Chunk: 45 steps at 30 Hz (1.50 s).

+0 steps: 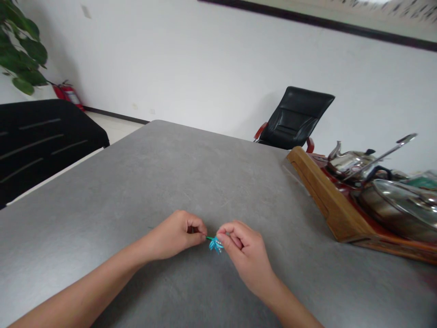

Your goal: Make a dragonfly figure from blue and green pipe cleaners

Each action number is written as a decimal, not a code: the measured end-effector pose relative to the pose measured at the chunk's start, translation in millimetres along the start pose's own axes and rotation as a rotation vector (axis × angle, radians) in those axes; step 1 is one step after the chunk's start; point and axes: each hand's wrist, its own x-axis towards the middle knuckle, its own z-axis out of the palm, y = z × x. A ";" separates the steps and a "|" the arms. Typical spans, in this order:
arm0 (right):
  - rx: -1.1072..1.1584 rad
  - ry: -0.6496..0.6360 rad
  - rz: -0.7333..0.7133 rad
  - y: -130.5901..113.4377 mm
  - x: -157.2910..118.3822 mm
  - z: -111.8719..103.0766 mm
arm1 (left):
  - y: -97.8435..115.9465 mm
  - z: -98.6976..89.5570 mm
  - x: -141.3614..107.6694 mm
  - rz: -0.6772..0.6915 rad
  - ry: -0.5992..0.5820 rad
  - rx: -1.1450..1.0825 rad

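The wall picture (327, 20) is running out past the top edge; the plant (22, 50) is being cut off at left.

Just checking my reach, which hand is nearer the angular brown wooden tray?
Right. Your right hand is left of the tray, not touching it; your left hand sits farther left of it.

Grey table (218, 173), turquoise flower (215, 245) — green stem (209, 238)
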 end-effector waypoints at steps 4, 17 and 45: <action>-0.113 0.005 -0.116 -1.3 -3.2 1.2 | -3.3 -0.2 2.5 -0.021 0.140 -0.071; 0.209 -0.037 0.227 10.6 -2.3 16.1 | 9.4 -4.7 3.4 -0.104 0.280 -0.369; 0.688 -0.098 0.529 30.2 10.1 19.5 | 8.4 -5.5 -2.2 -0.048 -0.025 -0.477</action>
